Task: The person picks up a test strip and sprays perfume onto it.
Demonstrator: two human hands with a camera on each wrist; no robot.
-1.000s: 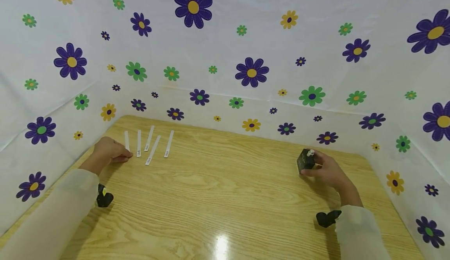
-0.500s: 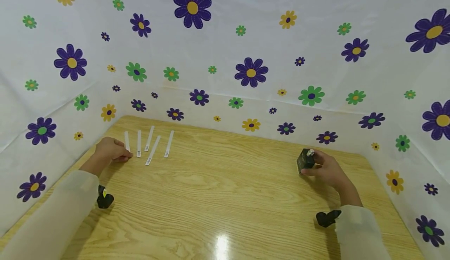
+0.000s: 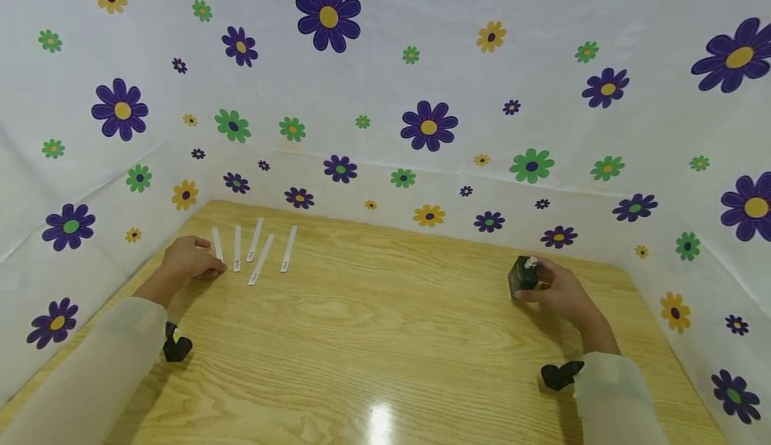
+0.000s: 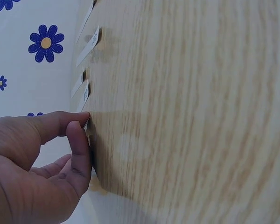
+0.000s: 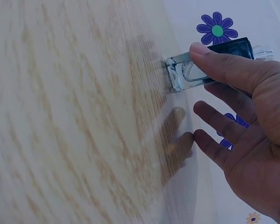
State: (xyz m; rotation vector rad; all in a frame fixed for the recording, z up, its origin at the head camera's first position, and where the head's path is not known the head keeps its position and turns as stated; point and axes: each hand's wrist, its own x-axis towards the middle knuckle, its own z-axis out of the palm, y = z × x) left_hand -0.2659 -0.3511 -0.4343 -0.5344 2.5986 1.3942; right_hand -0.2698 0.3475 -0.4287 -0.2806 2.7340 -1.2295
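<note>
At the far left of the table, my left hand (image 3: 188,257) pinches the near end of the leftmost white paper strip (image 3: 217,243) between thumb and forefinger. The left wrist view shows the fingertips (image 4: 79,119) meeting at the tabletop, covering most of that strip. Several more strips, such as the nearest paper strip (image 3: 262,259), lie spread to its right with small printed labels at their near ends. Far off on the right, my right hand (image 3: 563,289) holds a dark glass perfume bottle (image 3: 523,278) upright, thumb on one side and fingers behind. A silver spray nozzle (image 5: 262,53) tops it.
The wood-grain table (image 3: 385,338) stretches between both hands. White flower-printed sheeting (image 3: 361,90) rises behind it and along both sides. A black wrist camera (image 3: 177,343) sits at the left cuff and another black camera (image 3: 561,375) at the right.
My left hand has shifted slightly at the strip's end, its fingers spreading a little. The bottle and right hand hold still. The head view has tilted very slightly.
</note>
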